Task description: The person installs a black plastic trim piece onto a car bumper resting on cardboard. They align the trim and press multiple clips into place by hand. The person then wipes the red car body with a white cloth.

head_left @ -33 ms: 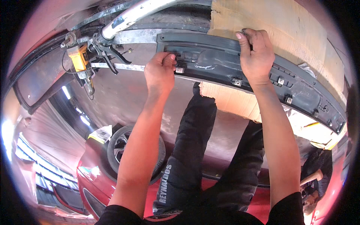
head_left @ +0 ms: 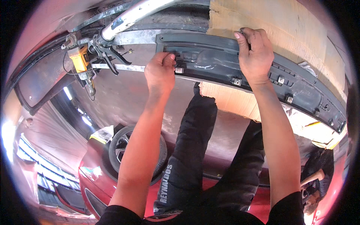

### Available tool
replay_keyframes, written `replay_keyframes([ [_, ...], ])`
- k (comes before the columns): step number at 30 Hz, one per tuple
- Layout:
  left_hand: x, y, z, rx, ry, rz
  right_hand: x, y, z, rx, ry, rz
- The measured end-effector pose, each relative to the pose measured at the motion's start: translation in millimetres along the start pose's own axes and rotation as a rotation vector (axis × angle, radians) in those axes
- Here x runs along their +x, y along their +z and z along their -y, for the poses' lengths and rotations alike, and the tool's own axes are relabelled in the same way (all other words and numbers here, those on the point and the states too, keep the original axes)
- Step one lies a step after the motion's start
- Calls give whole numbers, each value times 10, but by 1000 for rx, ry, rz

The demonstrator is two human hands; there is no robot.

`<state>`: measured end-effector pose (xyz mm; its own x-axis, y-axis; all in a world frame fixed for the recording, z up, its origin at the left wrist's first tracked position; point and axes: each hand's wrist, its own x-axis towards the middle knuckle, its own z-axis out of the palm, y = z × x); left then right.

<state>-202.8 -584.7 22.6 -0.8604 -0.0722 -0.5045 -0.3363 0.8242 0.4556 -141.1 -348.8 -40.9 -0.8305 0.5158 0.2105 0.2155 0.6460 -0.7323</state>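
Observation:
A long black plastic trim panel [head_left: 217, 62] lies before me with its ribbed side up. Metal clips sit along it, one of them a square clip [head_left: 179, 70] beside my left hand [head_left: 160, 71]. That hand is closed at the panel's left end, thumb and fingers pressed together on it. My right hand [head_left: 257, 54] lies across the panel's middle, its curled fingers and thumb drawn together at the far edge. Whatever sits between those fingertips is too small to make out.
Cardboard [head_left: 270, 22] lies under and beyond the panel. Left of it are a metal tube [head_left: 135, 17], a black-levered clamp [head_left: 108, 52] and a yellow power tool [head_left: 79, 62]. A wheel [head_left: 125, 146] and red bodywork [head_left: 99, 180] stand lower left. Another person [head_left: 317, 176] crouches at lower right.

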Motion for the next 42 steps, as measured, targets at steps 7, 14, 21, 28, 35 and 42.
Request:
replay_keyframes([
  [7, -118, 283, 11, 30, 106, -277, -37, -8, -68, -47, -78, -62],
  [14, -135, 440, 101, 80, 176, -428, -85, 36, -186, -22, -188, -113],
  [21, -81, 490, 35, 114, 62, -483, -111, 66, -186, -74, -198, -97],
  [28, -38, 549, 33, -70, 5, -493, -108, 65, -205, -33, -213, -86],
  [35, -69, 568, -95, 285, 11, -547, -118, 24, -187, -65, -212, -15],
  [42, -102, 536, -37, 430, 107, -524, -110, -8, -196, -28, -228, -36],
])
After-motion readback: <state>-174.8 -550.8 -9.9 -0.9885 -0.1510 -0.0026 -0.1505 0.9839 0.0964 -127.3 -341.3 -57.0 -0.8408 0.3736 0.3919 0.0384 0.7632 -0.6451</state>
